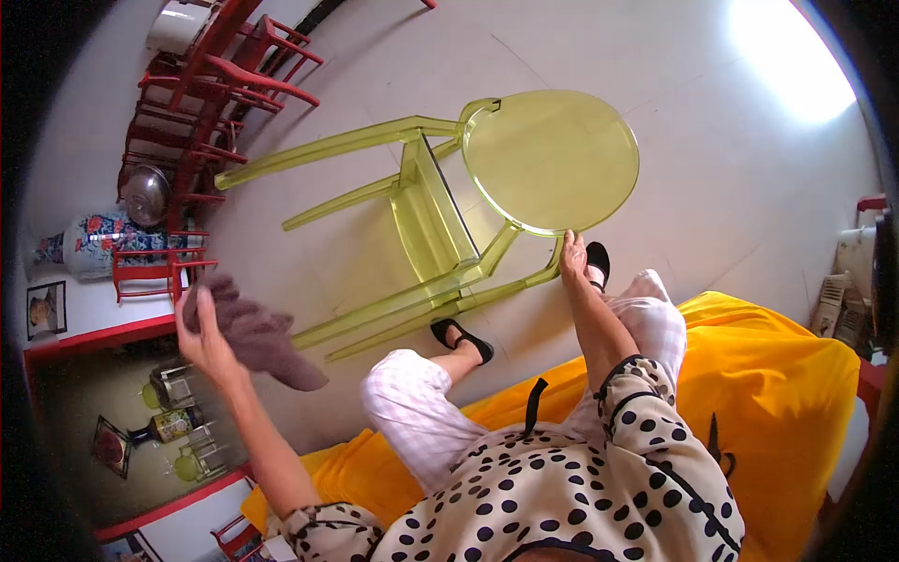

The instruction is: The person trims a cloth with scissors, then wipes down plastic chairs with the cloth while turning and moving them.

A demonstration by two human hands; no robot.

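Observation:
A see-through yellow-green plastic chair [552,159] is tipped over in front of me, its oval back to the right and its legs to the left. My right hand [573,257] grips the near edge of the chair, where the oval back meets the arm. On the left, my left hand [208,342] is raised, closed around a brownish-purple cloth [257,332] that hangs from it towards the chair legs. Some fingers of that hand are hidden behind the cloth.
I sit on a seat covered in yellow cloth [777,365], with dark scissors [719,448] on it at my right. Red wooden chairs [225,75], a metal bowl [148,195] and a patterned vase [103,242] stand at the left. A mirror [70,389] is below them.

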